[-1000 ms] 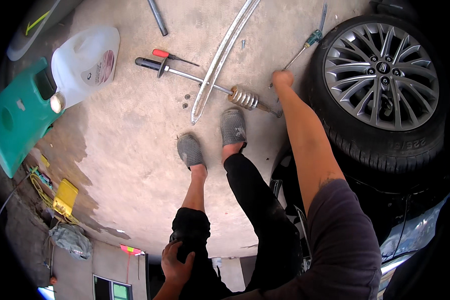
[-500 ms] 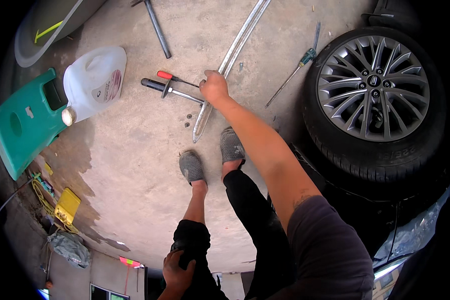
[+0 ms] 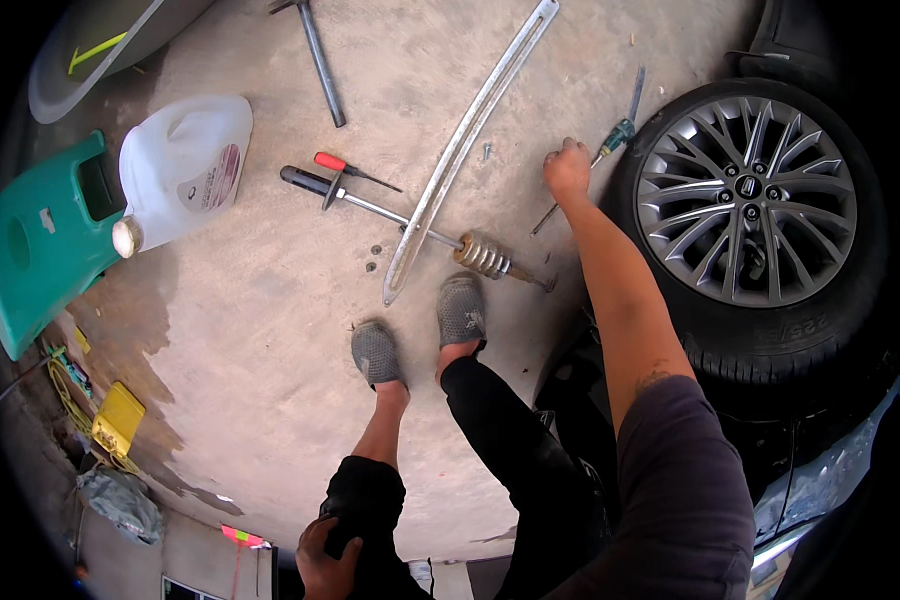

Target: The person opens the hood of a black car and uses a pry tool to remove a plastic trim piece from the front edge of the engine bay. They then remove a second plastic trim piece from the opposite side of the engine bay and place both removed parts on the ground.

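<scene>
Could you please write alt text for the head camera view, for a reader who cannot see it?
Seen from above, a person's right hand, closed in a fist, reaches to a teal-handled screwdriver on the concrete floor beside a car wheel. The left hand rests on the knee. A slide hammer, metal trim strip, white jug and green container lie nearby.

A long screwdriver with a teal handle and thin metal shaft (image 3: 610,145) lies slantwise on the concrete floor, just beside the car wheel's tyre. Its handle points up and away, its tip toward the person. The closed right hand (image 3: 568,170) covers its middle.
</scene>
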The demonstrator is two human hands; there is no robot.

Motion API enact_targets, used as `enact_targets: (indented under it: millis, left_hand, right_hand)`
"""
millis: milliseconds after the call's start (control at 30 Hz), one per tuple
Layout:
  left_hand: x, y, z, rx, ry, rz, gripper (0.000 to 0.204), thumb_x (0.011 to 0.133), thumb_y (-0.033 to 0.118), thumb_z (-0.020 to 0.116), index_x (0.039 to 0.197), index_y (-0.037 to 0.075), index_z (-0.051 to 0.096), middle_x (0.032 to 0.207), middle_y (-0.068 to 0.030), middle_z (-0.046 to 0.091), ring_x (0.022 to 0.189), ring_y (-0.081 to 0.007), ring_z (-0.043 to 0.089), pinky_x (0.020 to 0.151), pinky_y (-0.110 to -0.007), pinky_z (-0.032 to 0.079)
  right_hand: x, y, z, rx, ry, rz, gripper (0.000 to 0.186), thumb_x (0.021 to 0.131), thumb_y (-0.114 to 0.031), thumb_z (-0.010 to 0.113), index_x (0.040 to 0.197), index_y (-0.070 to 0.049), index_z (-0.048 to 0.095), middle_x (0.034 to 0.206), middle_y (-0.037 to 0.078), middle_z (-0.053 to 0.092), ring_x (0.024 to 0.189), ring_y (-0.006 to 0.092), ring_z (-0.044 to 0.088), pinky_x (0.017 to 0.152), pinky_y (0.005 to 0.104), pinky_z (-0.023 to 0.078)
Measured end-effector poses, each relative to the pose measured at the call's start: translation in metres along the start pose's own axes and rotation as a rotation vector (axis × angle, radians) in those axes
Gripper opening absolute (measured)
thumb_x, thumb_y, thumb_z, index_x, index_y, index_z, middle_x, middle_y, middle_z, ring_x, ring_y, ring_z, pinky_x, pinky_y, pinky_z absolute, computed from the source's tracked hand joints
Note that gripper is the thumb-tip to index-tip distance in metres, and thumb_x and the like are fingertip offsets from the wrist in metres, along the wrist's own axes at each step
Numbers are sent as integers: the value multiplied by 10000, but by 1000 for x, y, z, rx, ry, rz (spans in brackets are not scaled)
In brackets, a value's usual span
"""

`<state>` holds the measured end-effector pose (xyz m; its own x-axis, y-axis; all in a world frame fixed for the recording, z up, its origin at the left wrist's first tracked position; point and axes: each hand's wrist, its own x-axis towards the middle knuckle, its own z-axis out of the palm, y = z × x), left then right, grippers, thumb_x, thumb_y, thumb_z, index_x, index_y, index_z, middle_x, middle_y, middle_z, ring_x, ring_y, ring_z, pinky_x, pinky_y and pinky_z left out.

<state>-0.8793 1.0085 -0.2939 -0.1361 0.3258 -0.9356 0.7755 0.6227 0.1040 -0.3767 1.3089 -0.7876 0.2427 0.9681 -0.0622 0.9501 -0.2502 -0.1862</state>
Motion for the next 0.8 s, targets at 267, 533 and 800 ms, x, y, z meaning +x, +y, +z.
enact_targets:
  millis: [267,533,800]
  left_hand:
    - [37,-24,-50,-213,140,-54,448,919,216,658,1278,-49,622,1237,-196,661,1169,-312,606,1054,-407,446]
    - [53,-1,-75,-111,102,-19,468,941,251,650,1288,-60,606,1261,-215,642,1180,-332,592,1055,-422,440]
    - [41,2,-48,-75,84,154,400,925,221,692,1222,-40,629,1203,-220,658,1128,-362,616,1013,-436,469]
  right_hand:
    - [138,155,0,-200,-96,227,359,856,-258,600,1054,40,637,1063,310,675,1055,476,638,931,522,506]
    - [131,171,25,-208,-168,397,324,806,-174,645,1048,41,650,1079,297,680,1082,458,641,936,491,521]
    - [97,98,0,279,-636,835,221,802,-94,634,888,104,678,815,181,619,747,272,630,611,442,493]
